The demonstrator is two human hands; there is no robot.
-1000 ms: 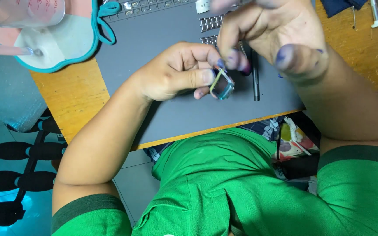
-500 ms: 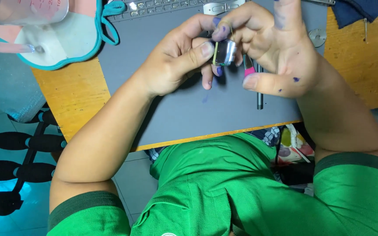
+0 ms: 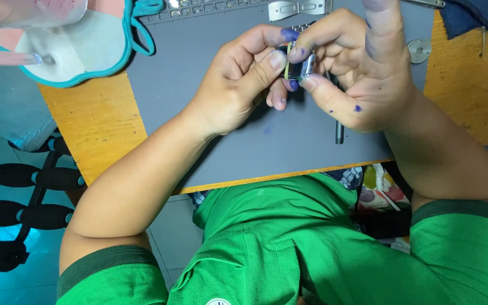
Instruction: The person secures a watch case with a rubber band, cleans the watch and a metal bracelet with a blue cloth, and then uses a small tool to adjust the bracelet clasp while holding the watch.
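Both hands meet above the far middle of the grey mat [image 3: 227, 113], which lies on the orange wooden tabletop [image 3: 94, 121]; between them is a small watch case [image 3: 299, 66], a squarish piece with a dark glassy face, a silvery metal edge and a thin yellow-green band along its left side; most of it is hidden by fingers, so its back cannot be made out; the left hand [image 3: 238, 85] is curled closed on the case, thumb pressed to its near left edge and fingertips behind it; the right hand [image 3: 362, 79] pinches the case from the right with thumb and bent forefinger, the other fingers loose and raised; both hands carry blue-purple stains at the fingertips; a slim dark tool [image 3: 339, 133] lies on the mat just under the right hand; a small round metal disc [image 3: 419, 50] sits to the far right; a teal-edged mask [image 3: 74, 51] rests at the far left; a keyboard [image 3: 210, 7] lies along the far edge.
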